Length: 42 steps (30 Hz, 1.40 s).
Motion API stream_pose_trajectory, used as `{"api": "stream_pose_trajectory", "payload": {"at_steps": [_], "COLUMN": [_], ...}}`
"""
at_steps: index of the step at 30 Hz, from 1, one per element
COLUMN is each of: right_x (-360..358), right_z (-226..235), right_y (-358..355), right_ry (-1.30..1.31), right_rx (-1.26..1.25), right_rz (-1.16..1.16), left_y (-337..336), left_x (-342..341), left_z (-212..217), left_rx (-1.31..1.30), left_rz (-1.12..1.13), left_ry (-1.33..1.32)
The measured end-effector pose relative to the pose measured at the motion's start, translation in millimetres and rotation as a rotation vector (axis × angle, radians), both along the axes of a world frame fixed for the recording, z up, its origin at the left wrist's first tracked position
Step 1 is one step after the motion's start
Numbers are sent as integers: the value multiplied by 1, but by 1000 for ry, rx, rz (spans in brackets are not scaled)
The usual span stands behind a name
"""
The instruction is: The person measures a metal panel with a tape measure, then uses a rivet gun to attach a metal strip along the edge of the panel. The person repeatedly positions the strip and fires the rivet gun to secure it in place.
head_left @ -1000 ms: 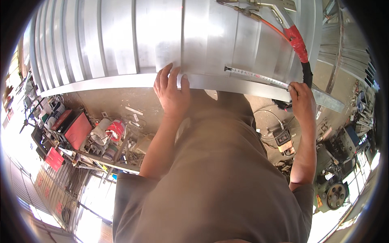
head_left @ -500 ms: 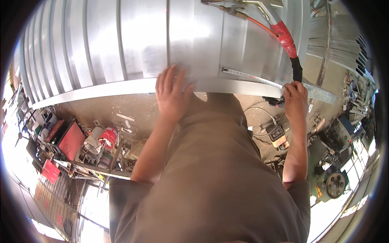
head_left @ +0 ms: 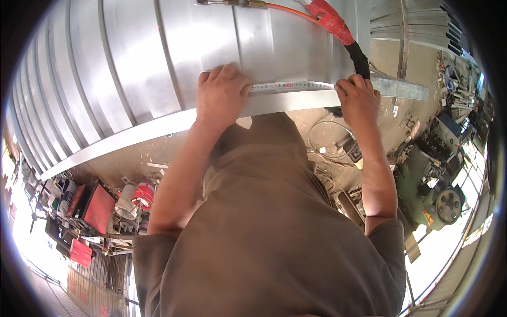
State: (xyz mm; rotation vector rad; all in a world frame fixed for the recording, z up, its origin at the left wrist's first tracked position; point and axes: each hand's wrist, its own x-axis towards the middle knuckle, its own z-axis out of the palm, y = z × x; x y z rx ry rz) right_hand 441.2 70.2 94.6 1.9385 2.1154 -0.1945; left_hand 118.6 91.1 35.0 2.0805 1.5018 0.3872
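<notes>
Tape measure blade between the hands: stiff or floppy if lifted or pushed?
The tape blade looks thin and narrow, so probably light and apt to buckle if pushed endwise. It runs nearly straight from left hand to right hand, so likely somewhat stiff. The metal panel looks smooth, so the blade may slide easily.

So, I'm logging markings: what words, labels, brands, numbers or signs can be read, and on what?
Tape measure between left hand and right hand: black and red scale figures, not copied here.
Ribbed panel, lower left: red marks, too blurred to read.
Green machine, right: orange patch, too small to read.
No other text is legible.
</notes>
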Motion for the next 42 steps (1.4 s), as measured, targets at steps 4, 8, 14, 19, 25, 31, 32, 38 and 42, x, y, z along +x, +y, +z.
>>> {"api": "stream_pose_trajectory", "payload": {"at_steps": [4,8,14,19,25,31,32,38,42], "right_x": [2,3,2,0,1,2,3,3,-28], "right_z": [-5,-8,-6,-7,-8,-4,-1,23,14], "right_y": [1,3,6,6,6,8,8,16,26], "right_ry": [-18,-9,-48,-32,-35,-19,-10,234,298], "right_rx": [-1,-8,-42,-20,-21,-49,-71,-139,-159], "right_rz": [42,45,65,45,56,44,19,-64,15], "left_y": [1,4,5,4,4,4,3,-4,-15], "left_x": [4,5,7,8,7,7,7,-29,-97], "left_z": [-1,3,5,8,6,5,6,12,8], "left_rx": [1,-49,-19,12,-3,-11,-11,-70,-31], "left_rz": [-16,-40,-31,-26,-46,-32,-34,166,553], "left_ry": [56,100,95,111,120,104,96,-120,-206]}}
